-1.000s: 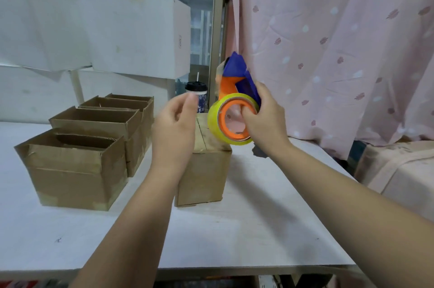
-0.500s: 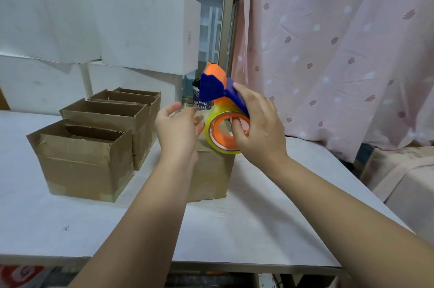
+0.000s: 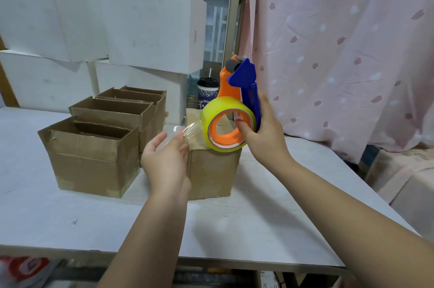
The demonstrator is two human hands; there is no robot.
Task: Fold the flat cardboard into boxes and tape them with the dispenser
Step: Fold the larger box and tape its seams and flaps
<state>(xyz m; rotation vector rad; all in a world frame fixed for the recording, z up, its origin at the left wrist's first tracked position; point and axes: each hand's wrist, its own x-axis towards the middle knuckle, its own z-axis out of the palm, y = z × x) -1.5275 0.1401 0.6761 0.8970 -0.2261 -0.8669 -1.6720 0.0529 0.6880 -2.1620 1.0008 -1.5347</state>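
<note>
The right hand (image 3: 264, 134) grips the tape dispenser (image 3: 234, 90) (orange frame, blue handle). Its fingers wrap the blue handle and its thumb is hooked into the orange core of the tape roll (image 3: 212, 115). The dispenser stands nearly upright, with its roller end at the top, and is held over the top of a closed cardboard box (image 3: 212, 171). This box sits near the middle of the white table (image 3: 258, 222).

A clear strip of tape (image 3: 187, 129) runs from the left side of the roll to the fingertips of the left hand (image 3: 166, 163). That hand is raised just in front of the box's left edge, with its fingers close to straight and its thumb held apart from them. The strip reaches the fingertips, but the blur there hides whether any finger pinches it or it only sticks to them.

To the left of the closed box, three open cardboard boxes stand in a row running away from the camera. They are the nearest box (image 3: 91, 163), the middle box (image 3: 112, 110) and the far box (image 3: 143, 94), each touching the next.

Behind them, large white boxes (image 3: 150, 27) are stacked in two layers. A lidded cup (image 3: 206, 91) with a straw stands behind the closed box, just left of the dispenser. A pink spotted curtain (image 3: 340, 53) hangs on the right.
</note>
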